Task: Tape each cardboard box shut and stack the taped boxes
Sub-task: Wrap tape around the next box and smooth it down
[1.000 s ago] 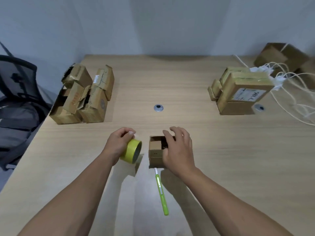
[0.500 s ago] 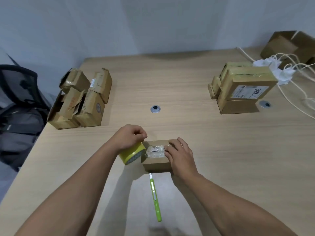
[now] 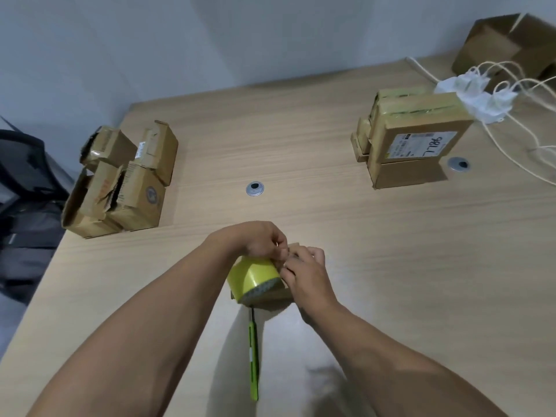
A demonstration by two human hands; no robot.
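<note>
A small cardboard box [image 3: 272, 297] lies on the table in front of me, mostly hidden by my hands and the tape. My left hand [image 3: 255, 239] grips a yellow tape roll [image 3: 251, 276] held over the box's left part. My right hand [image 3: 304, 272] has its fingers curled at the roll's edge, pinching at the tape there. A stack of taped boxes [image 3: 412, 139] stands at the right. Several open, torn boxes [image 3: 120, 182] sit at the left.
A green utility knife [image 3: 253, 353] lies on the table just in front of the small box. White cables and plugs [image 3: 493, 94] trail at the far right beside a large open carton [image 3: 508, 43]. A dark chair [image 3: 24, 176] stands past the left edge.
My left hand brought the tape roll over onto the small box. My right hand left the box top and moved to the roll's edge. The camera tilted and moved closer.
</note>
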